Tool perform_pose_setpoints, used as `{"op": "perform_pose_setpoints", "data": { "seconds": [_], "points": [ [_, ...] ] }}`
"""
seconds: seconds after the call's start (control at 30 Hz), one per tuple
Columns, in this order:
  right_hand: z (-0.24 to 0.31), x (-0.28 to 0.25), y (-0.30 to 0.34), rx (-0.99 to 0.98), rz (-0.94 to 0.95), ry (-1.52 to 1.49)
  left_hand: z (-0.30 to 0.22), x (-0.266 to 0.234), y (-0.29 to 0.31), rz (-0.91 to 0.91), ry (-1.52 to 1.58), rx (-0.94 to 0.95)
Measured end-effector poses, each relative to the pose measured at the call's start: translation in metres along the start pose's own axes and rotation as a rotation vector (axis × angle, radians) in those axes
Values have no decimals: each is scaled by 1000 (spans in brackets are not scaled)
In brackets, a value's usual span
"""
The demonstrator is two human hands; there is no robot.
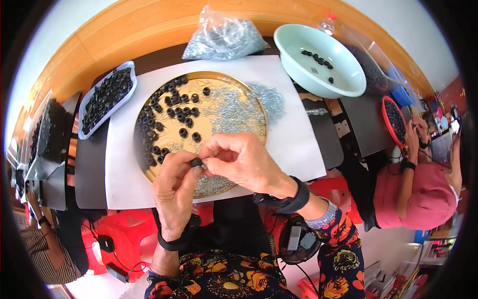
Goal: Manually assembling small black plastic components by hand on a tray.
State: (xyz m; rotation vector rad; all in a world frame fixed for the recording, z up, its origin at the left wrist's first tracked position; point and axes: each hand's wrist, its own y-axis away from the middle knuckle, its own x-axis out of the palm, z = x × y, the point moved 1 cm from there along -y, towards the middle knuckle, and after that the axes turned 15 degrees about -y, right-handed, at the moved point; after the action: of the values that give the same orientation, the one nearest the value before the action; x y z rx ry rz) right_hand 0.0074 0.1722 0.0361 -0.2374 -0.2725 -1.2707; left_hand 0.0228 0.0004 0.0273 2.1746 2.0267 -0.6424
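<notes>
My left hand [174, 187] pinches a small black ring-shaped plastic part [196, 162] between thumb and fingertips. Right up against that part, my right hand [239, 157] has its thumb and fingertips closed; whatever they grip is too small and covered to name. Both hands are over the near part of a round gold tray [201, 127]. Loose black parts [183, 132] of the same kind lie on the tray's left half. A heap of small silvery metal pieces [234, 109] covers its right side, and more pieces show under my hands.
White sheet [298, 149] beneath the tray. Blue-white tray of black parts [107, 97] at left; clear bag of silvery pieces [224, 37] behind; pale green basin [318, 60] at back right with several black parts. Another person [413, 189] works at right beside a red basket [393, 119]; another sits at left.
</notes>
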Motion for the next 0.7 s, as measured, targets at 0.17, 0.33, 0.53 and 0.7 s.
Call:
{"op": "perform_pose_setpoints", "data": {
  "seconds": [0.17, 0.33, 0.53, 0.7],
  "points": [
    [10, 3, -4, 68, 32, -66, -2, -3, -2, -40, -189, 199],
    [13, 7, -8, 113, -29, 52, 0, -5, -4, -31, -204, 185],
    [16, 11, -8, 143, -31, 147, 1, -6, -6, 8, -178, 253],
    [17, 13, -9, 149, -63, 68, 4, -11, -10, 63, -169, 218]
  ]
}}
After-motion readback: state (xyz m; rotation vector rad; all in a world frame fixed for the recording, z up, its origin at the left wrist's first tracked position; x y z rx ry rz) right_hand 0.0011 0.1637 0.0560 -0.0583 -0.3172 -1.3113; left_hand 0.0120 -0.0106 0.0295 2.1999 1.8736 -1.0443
